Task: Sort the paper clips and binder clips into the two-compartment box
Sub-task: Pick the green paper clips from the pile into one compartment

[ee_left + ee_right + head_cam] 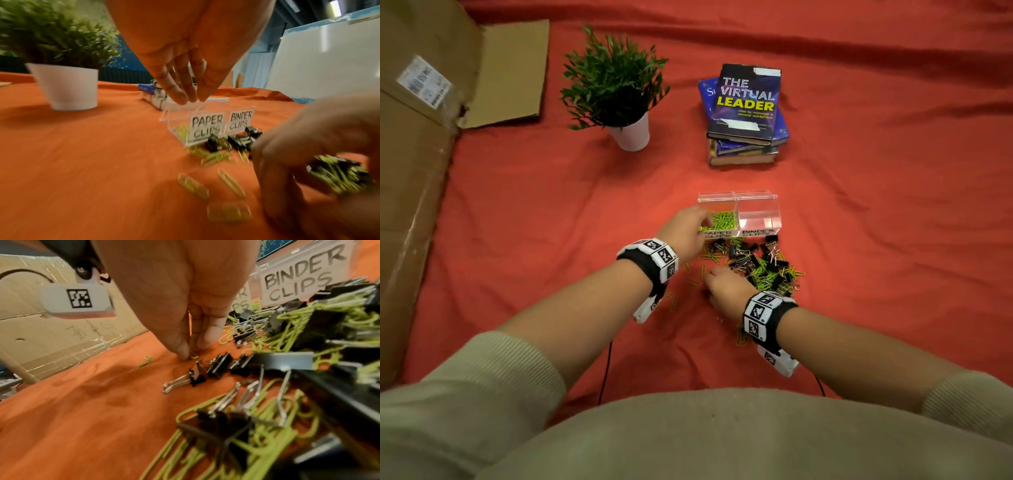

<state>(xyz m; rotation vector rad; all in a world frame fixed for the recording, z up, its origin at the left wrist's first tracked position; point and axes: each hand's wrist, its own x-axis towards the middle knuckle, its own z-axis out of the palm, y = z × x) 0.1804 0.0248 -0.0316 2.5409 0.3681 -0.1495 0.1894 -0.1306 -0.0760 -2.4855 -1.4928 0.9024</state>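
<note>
A clear two-compartment box point(739, 197) stands on the red cloth. Its left side, labelled PAPER CLIPS point(206, 128), holds green paper clips point(722, 219). The right side, labelled BINDER CLIPS point(298, 282), holds none. A mixed pile of black binder clips and green paper clips point(763, 267) lies just in front of the box. My left hand point(190, 99) hovers over the paper-clip side, fingers straight and pointing down, with no clip visible between them. My right hand point(192, 352) is down on the cloth at the pile's left edge, thumb and fingertip pinching a green paper clip point(193, 356).
Loose paper clips point(691, 274) lie scattered left of the pile, and more lie under my right wrist point(741, 337). A potted plant point(619, 85) and a stack of books point(746, 113) stand behind the box. A large cardboard carton point(424, 137) fills the left side.
</note>
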